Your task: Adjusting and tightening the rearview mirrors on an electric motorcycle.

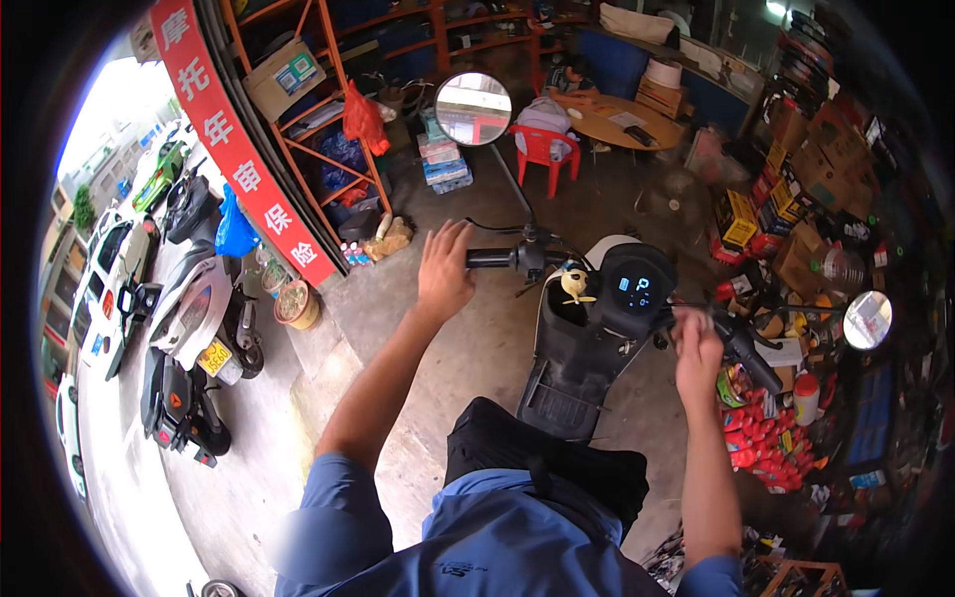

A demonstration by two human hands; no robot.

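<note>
An electric scooter (567, 378) stands before me, its round dashboard (637, 286) lit. My left hand (445, 267) is at the outer end of the black left handlebar grip (489, 259), fingers stretched out and not wrapped round it. Between the dashboard and the right handlebar grip (751, 358) is my right hand (698, 343). Its fingers look curled inward and are somewhat blurred; anything in them is hidden. A small yellowish plush toy (575, 285) hangs at the front compartment. Round mirrors rise on both sides, the left mirror (474, 108) and the right mirror (867, 319).
Parked scooters (194, 308) and a potted plant (295, 303) are outside on the left. An orange shelf rack (333, 119) stands by the entrance. Farther back are a red plastic chair (545, 149) and a round wooden table (607, 119). Boxes and red packages (766, 443) crowd the right side.
</note>
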